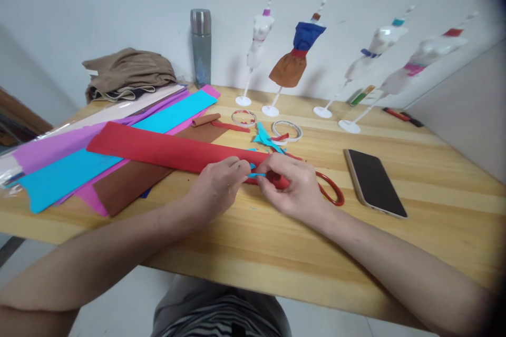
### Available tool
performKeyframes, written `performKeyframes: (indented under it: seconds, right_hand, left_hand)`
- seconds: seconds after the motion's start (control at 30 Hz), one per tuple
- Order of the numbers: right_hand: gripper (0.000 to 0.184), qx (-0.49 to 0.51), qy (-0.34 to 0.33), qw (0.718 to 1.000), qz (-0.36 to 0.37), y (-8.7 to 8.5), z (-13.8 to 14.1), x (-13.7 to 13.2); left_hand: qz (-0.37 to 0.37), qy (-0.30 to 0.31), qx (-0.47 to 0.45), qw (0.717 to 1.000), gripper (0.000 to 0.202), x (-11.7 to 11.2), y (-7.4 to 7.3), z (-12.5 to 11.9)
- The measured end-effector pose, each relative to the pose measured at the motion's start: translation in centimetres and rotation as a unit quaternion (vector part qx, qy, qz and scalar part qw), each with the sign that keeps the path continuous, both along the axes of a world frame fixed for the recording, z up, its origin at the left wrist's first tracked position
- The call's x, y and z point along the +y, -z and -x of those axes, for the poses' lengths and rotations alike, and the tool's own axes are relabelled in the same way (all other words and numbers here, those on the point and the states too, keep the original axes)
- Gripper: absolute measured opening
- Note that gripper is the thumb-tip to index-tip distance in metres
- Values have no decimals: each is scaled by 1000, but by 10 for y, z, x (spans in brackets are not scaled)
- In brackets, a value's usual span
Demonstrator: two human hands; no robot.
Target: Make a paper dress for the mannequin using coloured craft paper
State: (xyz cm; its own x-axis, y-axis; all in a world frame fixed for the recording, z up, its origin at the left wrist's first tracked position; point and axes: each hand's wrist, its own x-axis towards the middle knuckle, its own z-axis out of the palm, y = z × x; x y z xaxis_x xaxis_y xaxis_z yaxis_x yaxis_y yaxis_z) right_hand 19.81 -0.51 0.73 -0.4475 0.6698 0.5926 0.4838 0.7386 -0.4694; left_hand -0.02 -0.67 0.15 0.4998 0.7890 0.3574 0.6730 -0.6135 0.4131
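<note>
Clock read from the work between the hands.

Item: one blue strip [256, 175], narrow, at the dial's centre, before the long red paper [169, 150] that runs off toward 9.

Left hand [221, 181]: thumb and forefinger pressed together on the strip's left end. Right hand [294, 184]: thumb and forefinger in a close pinch on its right end, other fingers curled. A red piece [282, 183] lies under that palm; whether gripped, cannot tell.

Step, as judged: fine fingertip handling of the strip. Next move seems to call for both pinches kept light and the strip kept unwrinkled.

About: red scissor handle [334, 192], between 3 and 4, beside the right hand; blue scraps [266, 139], 1; phone [375, 181], 3, screen dark; dressed mannequin [300, 50], 1; flask [201, 47], 11; brown cloth [130, 71], 10.

Markings: white tag [92, 72] on the cloth, no lettering legible; flask and phone, no readable brand.
</note>
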Motion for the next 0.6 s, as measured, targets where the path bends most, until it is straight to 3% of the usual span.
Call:
performKeyframes:
  seconds: [0.13, 0.23, 0.3, 0.37, 0.43, 0.5, 0.6]
  right_hand:
    - [15, -26, 37, 999, 16, -16, -10, 3]
    - [12, -118, 118, 982, 84, -30, -27, 12]
    - [10, -244, 197, 939, 139, -35, -42, 18]
    - [15, -366, 258, 876, 178, -33, -57, 21]
    - [23, -420, 275, 843, 195, -24, -73, 19]
    - [32, -423, 251, 847, 201, -11, -86, 13]
    - [37, -387, 223, 877, 177, 8, -102, 6]
  left_hand:
    - [-3, 22, -128, 992, 10, 6, 5, 0]
    - [78, 34, -247, 965, 12, 10, 6, 0]
    - [165, 40, -307, 936, 13, 11, 5, -1]
    - [238, 36, -346, 907, 10, 11, 3, -2]
    - [283, 17, -367, 886, 7, 10, -1, -3]
    - [314, -4, -377, 871, 6, 9, -4, -4]
    - [342, -28, -384, 857, 5, 10, -6, -5]
